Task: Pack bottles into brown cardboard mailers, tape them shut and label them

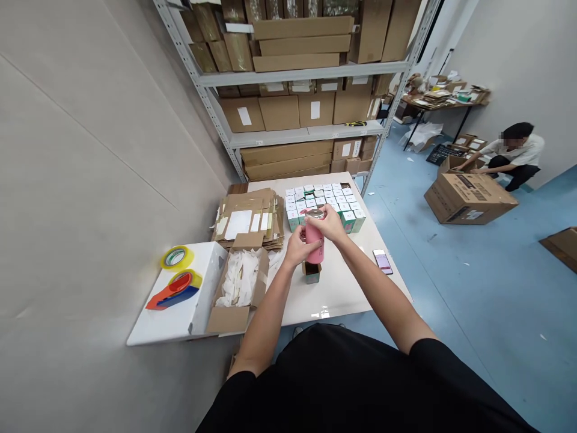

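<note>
Both my hands are on a pink bottle (315,246) with a silvery top, held above the table. My left hand (297,246) wraps the bottle's side, with the thumb across its front. My right hand (330,224) grips it near the top. Just below the bottle, a small green box (311,274) stands on the table with its top open. Beyond my hands are rows of small white-topped green boxes (356,218), packed close together. Part of that block is hidden behind my hands and the bottle.
Left of the table's middle lie stacked flattened cartons (238,224) and an open carton with white paper (241,279). Tape rolls (177,258) and a tape dispenser (169,294) rest on a white block (198,300). A phone (383,261) lies right. Behind stands a shelf (306,137); a person (518,153) crouches by a carton.
</note>
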Demonstrator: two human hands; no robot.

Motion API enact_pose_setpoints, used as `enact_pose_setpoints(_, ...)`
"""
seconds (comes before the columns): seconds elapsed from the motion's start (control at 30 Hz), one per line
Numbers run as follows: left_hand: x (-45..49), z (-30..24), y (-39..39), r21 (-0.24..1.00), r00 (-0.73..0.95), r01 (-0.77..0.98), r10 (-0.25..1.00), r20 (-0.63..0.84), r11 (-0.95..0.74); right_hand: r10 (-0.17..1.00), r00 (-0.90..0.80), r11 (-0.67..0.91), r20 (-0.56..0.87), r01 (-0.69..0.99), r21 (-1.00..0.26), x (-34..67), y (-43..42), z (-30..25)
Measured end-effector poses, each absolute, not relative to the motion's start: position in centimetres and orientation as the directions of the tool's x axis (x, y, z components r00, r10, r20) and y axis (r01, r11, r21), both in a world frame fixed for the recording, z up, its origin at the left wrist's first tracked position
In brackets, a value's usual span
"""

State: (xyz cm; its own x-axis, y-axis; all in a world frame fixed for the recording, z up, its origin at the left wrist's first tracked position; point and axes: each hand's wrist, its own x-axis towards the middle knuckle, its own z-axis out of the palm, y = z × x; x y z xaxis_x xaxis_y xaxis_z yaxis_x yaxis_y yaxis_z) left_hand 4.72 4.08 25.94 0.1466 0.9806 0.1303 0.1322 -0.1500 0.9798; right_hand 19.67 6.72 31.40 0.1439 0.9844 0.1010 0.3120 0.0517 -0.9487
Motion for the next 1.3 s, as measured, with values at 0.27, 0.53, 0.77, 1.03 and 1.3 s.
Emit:
enact_pose_setpoints(0.27,2.2,28.0,5.6,0.988,0.226,-0.117,0.966,0.123,-0.099,0.922,-0.386,-0.089,-0.023,-0.153,-0.984,23.0,4.7,28.5)
enact_pose_setpoints(0.53,1.5,30.2,6.8,0.982,0.352,-0.130,0.919,0.177,-0.140,0.941,-0.329,-0.039,0.083,-0.349,-0.936,21.1,2.6,24.9)
enact_pose_setpoints(0.77,2.1,31.3,8.2,0.974,0.181,-0.092,0.959,0.220,-0.206,0.955,-0.283,-0.008,0.088,-0.322,-0.947,21.4,3.1,24.6)
enact_pose_setpoints(1.03,3.5,31.0,8.5,0.962,0.117,-0.131,0.959,0.257,-0.241,0.945,-0.305,0.011,0.116,-0.328,-0.945,21.5,2.9,24.8)
enact_pose_setpoints(1.3,3.7,31.5,8.6,0.949,0.130,-0.230,0.960,0.247,-0.213,0.968,-0.186,0.091,0.167,-0.363,-0.927,20.9,2.6,25.7)
